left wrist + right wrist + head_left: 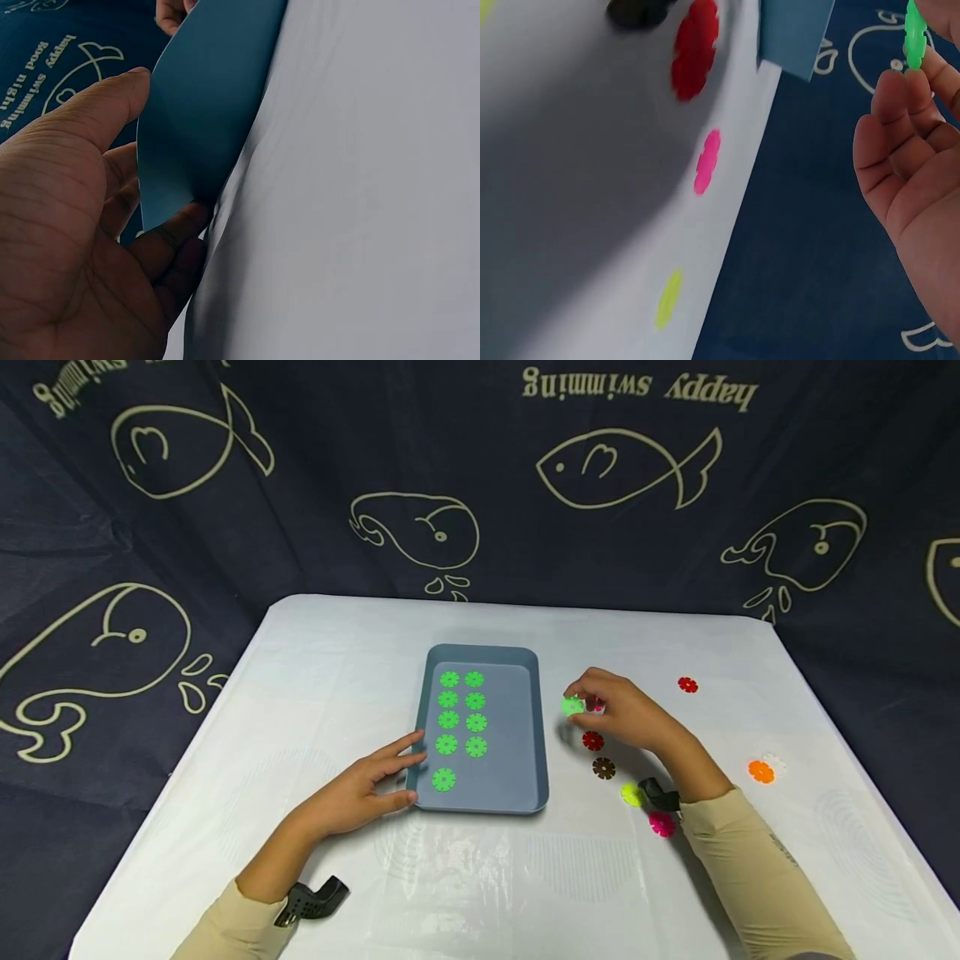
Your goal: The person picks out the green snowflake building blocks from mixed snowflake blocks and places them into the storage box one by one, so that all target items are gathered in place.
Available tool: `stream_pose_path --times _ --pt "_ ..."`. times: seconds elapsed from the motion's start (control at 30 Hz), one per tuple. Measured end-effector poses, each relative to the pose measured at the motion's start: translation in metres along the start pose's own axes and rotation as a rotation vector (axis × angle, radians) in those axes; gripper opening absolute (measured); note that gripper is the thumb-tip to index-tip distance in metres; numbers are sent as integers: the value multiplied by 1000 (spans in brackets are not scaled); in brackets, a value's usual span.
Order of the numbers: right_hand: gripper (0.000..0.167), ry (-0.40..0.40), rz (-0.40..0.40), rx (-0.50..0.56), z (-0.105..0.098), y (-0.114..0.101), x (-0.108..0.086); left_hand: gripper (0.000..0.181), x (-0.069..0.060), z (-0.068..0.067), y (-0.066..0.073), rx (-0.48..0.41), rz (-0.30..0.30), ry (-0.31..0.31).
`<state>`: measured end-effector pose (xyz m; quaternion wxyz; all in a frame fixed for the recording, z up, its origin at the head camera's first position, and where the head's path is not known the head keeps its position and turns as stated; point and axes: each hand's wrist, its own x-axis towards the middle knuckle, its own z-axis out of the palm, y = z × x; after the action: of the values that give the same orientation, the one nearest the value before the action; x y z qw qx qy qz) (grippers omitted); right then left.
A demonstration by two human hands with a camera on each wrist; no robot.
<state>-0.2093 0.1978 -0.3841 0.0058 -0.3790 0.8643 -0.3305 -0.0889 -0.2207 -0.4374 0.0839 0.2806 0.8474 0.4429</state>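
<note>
Between thumb and fingers my right hand (626,714) pinches a green notched plastic disc (572,707), held above the cloth just right of a grey-blue tray (513,735). The right wrist view shows this green disc (915,37) edge-on at the fingertips. Along the tray's left side lies my left hand (360,795), its spread fingers touching the rim. In the left wrist view, the thumb and fingers stand about the tray's wall (202,112). Inside the tray, several green discs (447,720) lie flat in two columns on the left half.
Right of the tray lie a red disc (592,741), a brown disc (603,768), a yellow disc (632,794) and a pink disc (662,824). Farther right are another red disc (687,685), an orange disc (761,772) and a white disc (776,765).
</note>
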Motion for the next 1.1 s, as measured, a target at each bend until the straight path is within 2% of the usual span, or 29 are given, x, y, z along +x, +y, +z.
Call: stream_pose_path --times 0.6,0.9,1.1 --pt "25 -53 -61 22 22 -22 24 61 -1 0 0 -3 -4 1" --pt "23 -102 -50 58 34 -32 32 60 -1 0 1 -3 -2 3" --pt "24 -135 -77 49 45 -37 35 63 -1 0 0 6 -8 4"
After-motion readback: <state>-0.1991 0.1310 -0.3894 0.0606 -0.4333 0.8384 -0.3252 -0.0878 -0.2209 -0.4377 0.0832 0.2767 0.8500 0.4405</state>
